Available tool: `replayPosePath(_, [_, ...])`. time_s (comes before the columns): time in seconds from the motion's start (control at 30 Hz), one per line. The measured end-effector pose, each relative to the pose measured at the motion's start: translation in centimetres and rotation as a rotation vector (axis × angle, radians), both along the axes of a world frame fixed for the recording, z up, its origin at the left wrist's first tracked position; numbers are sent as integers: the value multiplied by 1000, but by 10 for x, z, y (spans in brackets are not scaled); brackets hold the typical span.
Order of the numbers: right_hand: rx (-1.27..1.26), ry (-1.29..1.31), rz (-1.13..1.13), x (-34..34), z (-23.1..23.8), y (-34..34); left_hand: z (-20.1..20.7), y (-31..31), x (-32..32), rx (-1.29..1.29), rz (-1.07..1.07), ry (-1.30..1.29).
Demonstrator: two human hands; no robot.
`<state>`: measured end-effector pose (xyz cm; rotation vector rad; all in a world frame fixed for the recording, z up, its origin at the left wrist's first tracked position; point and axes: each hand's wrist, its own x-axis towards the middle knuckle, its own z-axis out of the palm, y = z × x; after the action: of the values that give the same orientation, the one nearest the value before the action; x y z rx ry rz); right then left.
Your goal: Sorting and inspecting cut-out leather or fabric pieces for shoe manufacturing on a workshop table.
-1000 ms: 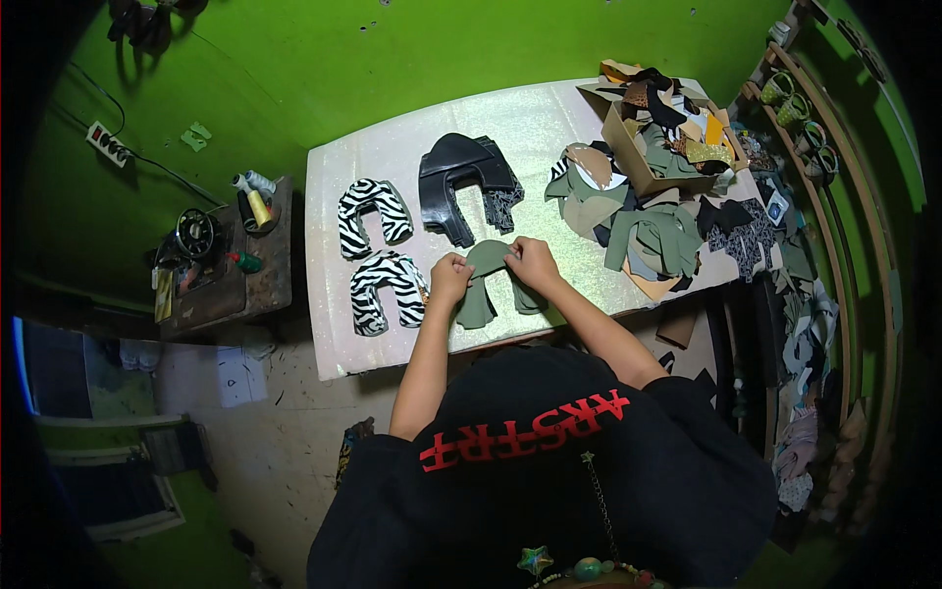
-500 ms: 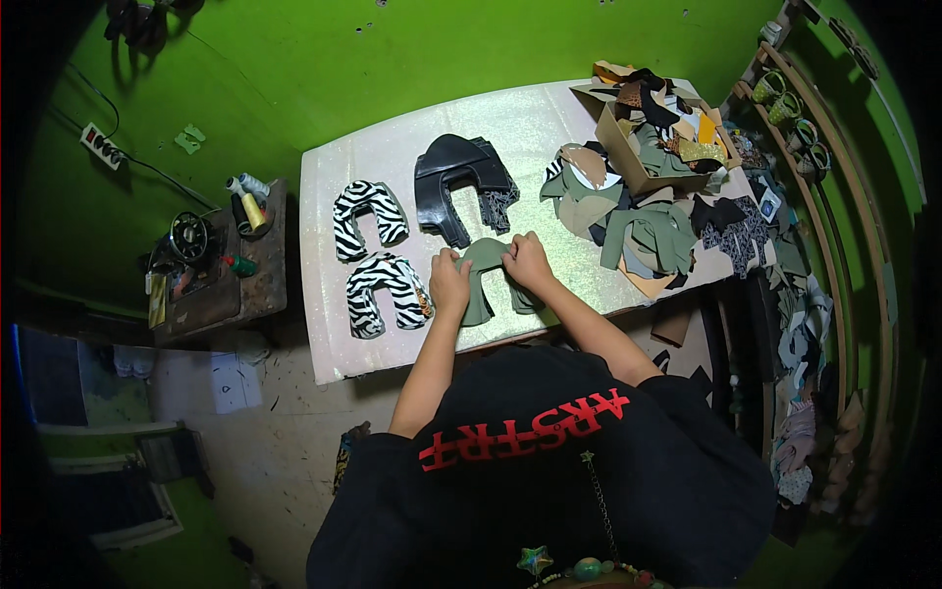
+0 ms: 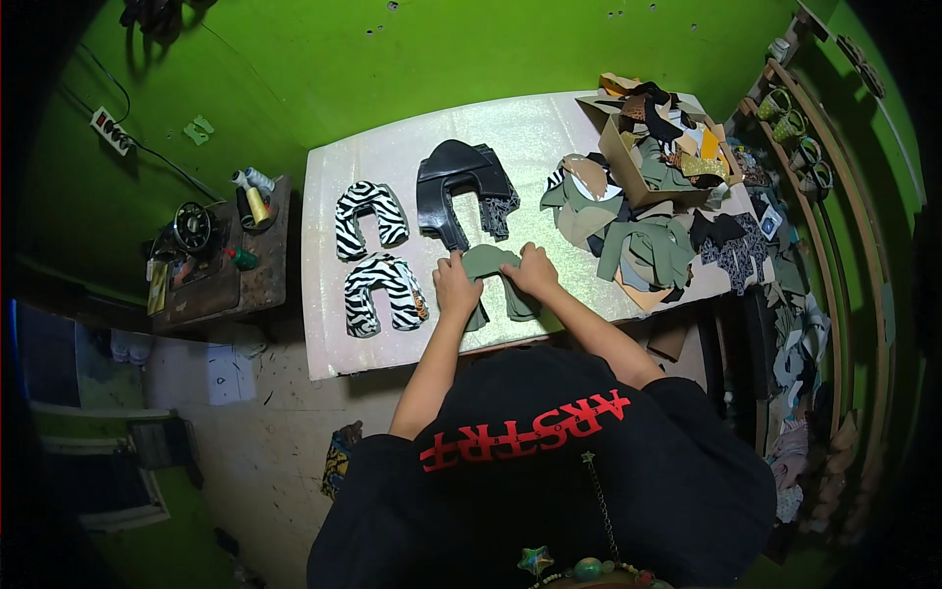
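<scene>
A green U-shaped fabric piece (image 3: 488, 261) lies at the table's near edge, its curved end away from me and its two legs toward me. My left hand (image 3: 455, 287) grips its left side, fingers closed on the cloth. On its right side, my right hand (image 3: 534, 272) pinches the fabric between thumb and fingers. Just beyond sits a stack of black U-shaped pieces (image 3: 461, 167), with grey patterned ones showing under its right leg. Two zebra-striped stacks of the same shape, an upper one (image 3: 367, 200) and a lower one (image 3: 365, 270), stand to the left.
On the right, loose green cut pieces (image 3: 648, 250) and mixed scraps (image 3: 586, 187) cover the table (image 3: 549, 113). A cardboard box (image 3: 628, 169) overflows with offcuts behind them. Left of the table stands a sewing machine table (image 3: 221, 285) with thread cones (image 3: 257, 206). A wooden rack (image 3: 834, 147) lines the right wall.
Both hands keep hold of the green fabric piece and have shifted slightly on it; the right thumb now lies further over its curved end. The whole view has tilted a little.
</scene>
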<state>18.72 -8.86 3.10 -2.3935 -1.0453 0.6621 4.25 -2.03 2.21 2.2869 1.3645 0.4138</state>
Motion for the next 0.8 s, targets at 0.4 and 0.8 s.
replayPosePath(0.4, [48,52,206,20,-19,-14,13,-4,22,-91,140,242])
replayPosePath(0.8, [568,-228,-294,126,4,-85,42,-41,127,15,-329,-54])
